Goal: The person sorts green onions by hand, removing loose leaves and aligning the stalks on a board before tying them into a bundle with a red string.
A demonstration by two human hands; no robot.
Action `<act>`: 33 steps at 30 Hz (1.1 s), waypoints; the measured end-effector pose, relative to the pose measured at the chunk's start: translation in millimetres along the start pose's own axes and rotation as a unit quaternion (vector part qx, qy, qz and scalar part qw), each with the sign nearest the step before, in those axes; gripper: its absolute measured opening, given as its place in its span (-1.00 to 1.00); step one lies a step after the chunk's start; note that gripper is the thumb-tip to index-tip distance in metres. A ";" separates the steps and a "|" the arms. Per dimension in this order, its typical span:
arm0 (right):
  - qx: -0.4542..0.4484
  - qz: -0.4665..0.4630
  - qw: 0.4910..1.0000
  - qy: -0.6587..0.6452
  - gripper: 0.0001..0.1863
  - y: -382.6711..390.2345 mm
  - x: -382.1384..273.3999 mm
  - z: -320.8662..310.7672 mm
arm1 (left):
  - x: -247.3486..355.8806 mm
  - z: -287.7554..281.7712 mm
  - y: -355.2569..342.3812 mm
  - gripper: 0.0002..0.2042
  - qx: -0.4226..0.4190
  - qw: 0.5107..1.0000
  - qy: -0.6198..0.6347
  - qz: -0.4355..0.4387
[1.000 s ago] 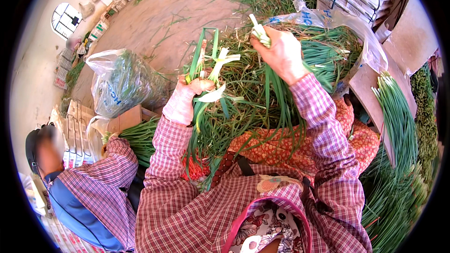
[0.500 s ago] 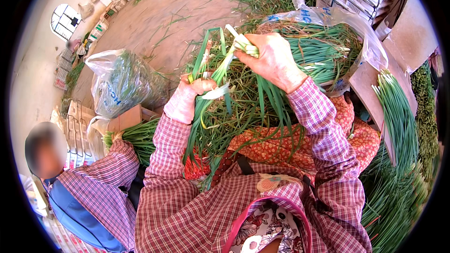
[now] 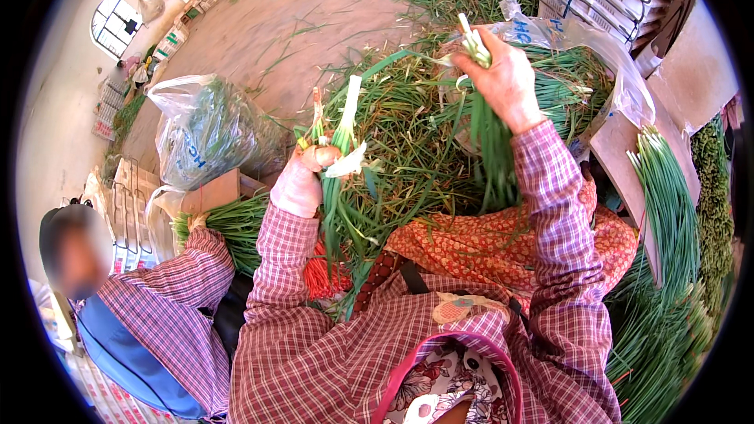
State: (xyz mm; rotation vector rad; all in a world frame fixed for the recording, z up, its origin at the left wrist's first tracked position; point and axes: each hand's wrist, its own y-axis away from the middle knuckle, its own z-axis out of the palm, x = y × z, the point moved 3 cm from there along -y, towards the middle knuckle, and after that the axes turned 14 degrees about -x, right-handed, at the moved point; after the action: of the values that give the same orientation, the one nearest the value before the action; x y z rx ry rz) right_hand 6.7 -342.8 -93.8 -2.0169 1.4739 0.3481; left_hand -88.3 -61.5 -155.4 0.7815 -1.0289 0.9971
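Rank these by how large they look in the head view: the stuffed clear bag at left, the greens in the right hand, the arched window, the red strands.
1. Stuffed bag
2. Greens in the right hand
3. Window and red strands: too alike to rank

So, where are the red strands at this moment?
In the head view, the red strands are below and left of centre, just right of the left sleeve and left of the flowered cloth.
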 end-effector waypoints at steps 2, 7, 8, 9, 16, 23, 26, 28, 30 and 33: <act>-0.052 -0.034 0.987 -0.145 -0.64 9.3 -14.9 9.4 | 5.5 5.5 -2.5 -0.52 -0.004 0.999 -0.031 0.006; -0.140 -0.127 0.929 -0.319 -0.70 31.5 -53.8 23.0 | 7.3 19.2 -13.3 -0.55 0.007 0.999 -0.029 0.038; -0.132 -0.142 0.912 -0.361 -0.61 33.2 -56.1 29.3 | 8.7 24.8 -16.7 -0.56 -0.006 0.999 -0.016 0.041; -0.157 -0.133 0.919 -0.336 -0.58 32.9 -56.3 33.3 | 9.8 29.4 -20.1 -0.57 -0.019 0.999 -0.004 0.044; -0.184 -0.153 0.896 -0.375 -0.60 31.2 -65.5 44.2 | 11.0 32.9 -26.0 -0.56 -0.041 0.997 -0.007 0.063; -0.189 -0.142 0.922 -0.306 -0.79 34.1 -68.1 43.9 | 13.8 40.6 -17.1 -0.62 -0.012 0.999 -0.026 0.018; -0.172 -0.159 0.944 -0.233 -0.77 34.6 -68.2 40.4 | 12.2 41.1 -16.8 -0.63 -0.003 0.998 -0.043 0.036; -0.163 -0.169 0.951 -0.199 -0.75 33.9 -66.8 37.0 | 13.1 41.2 -17.2 -0.59 0.013 0.997 -0.067 0.037; -0.158 -0.171 0.954 -0.190 -0.71 32.6 -65.1 33.2 | 14.8 45.8 -17.3 -0.57 0.013 0.996 -0.076 0.041; -0.152 -0.172 0.957 -0.175 -0.70 31.9 -64.0 32.5 | 15.7 53.9 -19.1 -0.57 0.002 0.996 -0.082 0.047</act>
State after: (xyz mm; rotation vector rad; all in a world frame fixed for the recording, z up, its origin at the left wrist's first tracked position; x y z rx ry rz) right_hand -40.6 -280.1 -94.8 -2.2564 0.8726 0.7744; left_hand -84.9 -111.7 -124.0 0.8360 -1.2149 1.0273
